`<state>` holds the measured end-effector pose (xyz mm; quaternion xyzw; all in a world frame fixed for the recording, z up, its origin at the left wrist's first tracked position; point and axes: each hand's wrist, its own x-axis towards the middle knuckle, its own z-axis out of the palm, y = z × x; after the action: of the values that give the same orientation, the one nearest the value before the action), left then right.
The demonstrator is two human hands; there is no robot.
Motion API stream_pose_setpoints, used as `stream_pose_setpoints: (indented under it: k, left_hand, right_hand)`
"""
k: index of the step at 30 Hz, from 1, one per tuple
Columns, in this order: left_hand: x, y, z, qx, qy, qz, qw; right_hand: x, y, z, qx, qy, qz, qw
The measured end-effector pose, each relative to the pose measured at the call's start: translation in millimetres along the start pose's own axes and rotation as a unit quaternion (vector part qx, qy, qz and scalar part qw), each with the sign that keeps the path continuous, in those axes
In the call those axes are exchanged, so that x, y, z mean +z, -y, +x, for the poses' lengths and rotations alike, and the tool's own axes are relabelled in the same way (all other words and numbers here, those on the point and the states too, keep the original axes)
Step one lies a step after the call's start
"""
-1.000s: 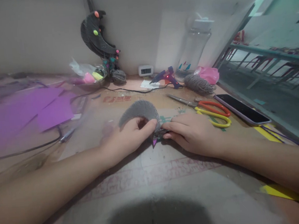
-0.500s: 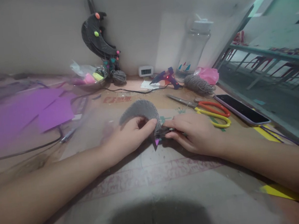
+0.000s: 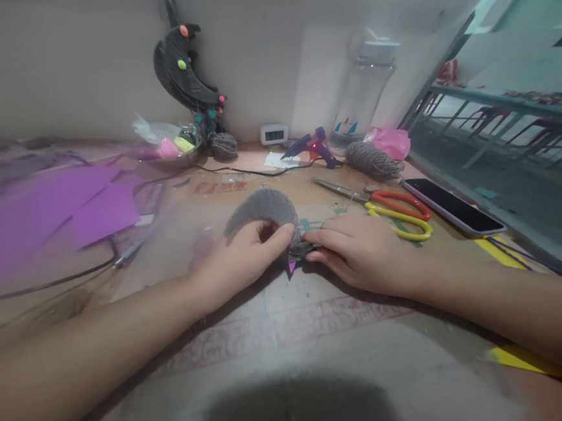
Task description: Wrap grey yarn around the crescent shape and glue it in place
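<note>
A grey crescent wrapped in yarn [image 3: 264, 205] lies low over the middle of the table, its curve toward the back. My left hand [image 3: 245, 249] grips it, thumb on top near the right-hand end. A small purple tip [image 3: 292, 267] pokes out there, not covered by yarn. Just right of that end, my right hand [image 3: 357, 250] is closed in a pinch on grey yarn [image 3: 305, 248] that runs to the crescent. The fingers hide part of the yarn, and the far left end of the crescent is partly behind my left hand.
Scissors [image 3: 382, 206] and a phone [image 3: 456, 206] lie on the right. Behind stand a glue gun [image 3: 312, 148], a yarn skein [image 3: 373, 159], a small white clock [image 3: 274, 134] and a clear bottle [image 3: 364, 93]. Purple sheets [image 3: 103, 211] cover the left. A dark crescent [image 3: 177, 69] with coloured pins hangs behind.
The fingers of my right hand have shifted slightly around the yarn at the crescent's end. The purple tip shows a little less. My left hand keeps its hold.
</note>
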<state>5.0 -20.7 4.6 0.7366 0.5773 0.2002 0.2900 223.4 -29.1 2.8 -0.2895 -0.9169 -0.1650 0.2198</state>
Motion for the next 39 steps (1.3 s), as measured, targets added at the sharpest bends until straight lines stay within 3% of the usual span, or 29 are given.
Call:
stream_pose_setpoints:
  k: [19,27,39]
  left_hand:
    - [1.6,3.1,0.4,0.001,-0.011,-0.012,1.0]
    - [-1.6,-2.2,1.6,0.008,-0.008,-0.019,1.0]
    - [-3.1,-5.8,1.8,0.03,-0.017,0.019,0.999]
  right_hand:
    - [1.8,-1.0,0.2,-0.007,0.002,-0.018,1.0]
    - [-2.7,-3.3,-2.3,0.019,0.005,0.041,0.999]
    - [-0.1,-2.8,-1.6,0.009,0.005,0.025,1.0]
